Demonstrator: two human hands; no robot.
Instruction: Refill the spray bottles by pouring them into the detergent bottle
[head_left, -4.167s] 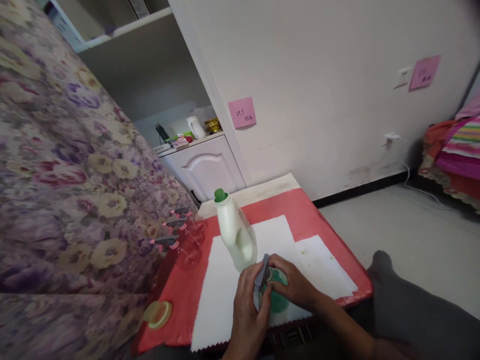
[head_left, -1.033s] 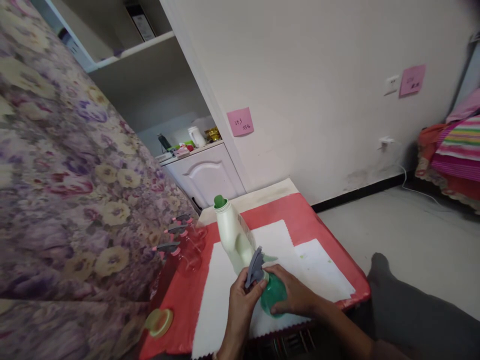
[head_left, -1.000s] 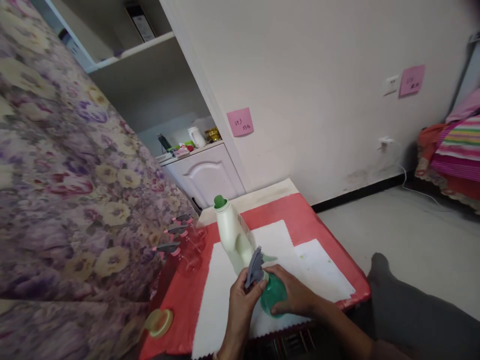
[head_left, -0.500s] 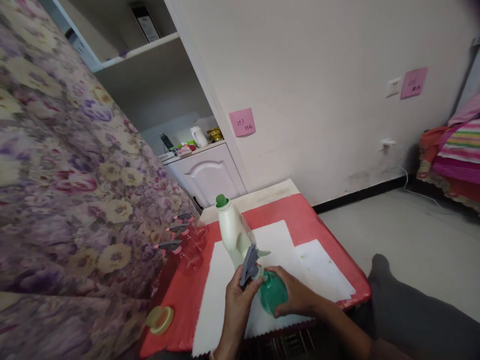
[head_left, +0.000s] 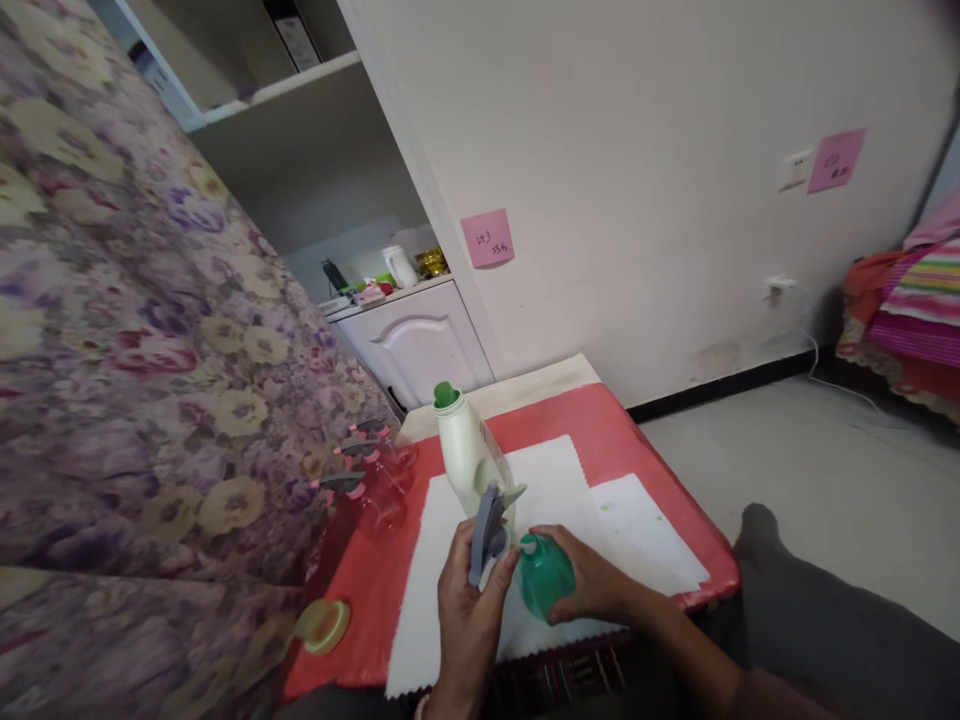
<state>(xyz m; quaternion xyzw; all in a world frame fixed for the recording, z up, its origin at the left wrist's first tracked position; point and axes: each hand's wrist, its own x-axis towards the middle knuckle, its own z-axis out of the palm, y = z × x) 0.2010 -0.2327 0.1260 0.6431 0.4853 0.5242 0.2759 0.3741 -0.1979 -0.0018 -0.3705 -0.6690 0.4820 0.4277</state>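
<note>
Lower centre of frame: left hand (head_left: 466,620) pinches grey spray head (head_left: 487,520), held upright just left of green bottle (head_left: 546,585) neck (apart, not seated). Right hand (head_left: 596,590) fingers wrap bottle, on white cloth (head_left: 559,475).

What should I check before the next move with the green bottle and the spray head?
1. Left hand grip on the grey spray head: ok, fingers closed round it.
2. Right hand grip on the green bottle: ok, bottle upright over the white cloth.
3. Spray head off the bottle: ok, the bottle's neck shows bare beside it.
4. Dip tube under the spray head: cannot tell, hidden by the hand.
5. White jug: ok, upright just behind the hands, green spout uncovered.
6. Yellow cap: ok, lying on the red table at its near left corner, apart from both hands.
</note>
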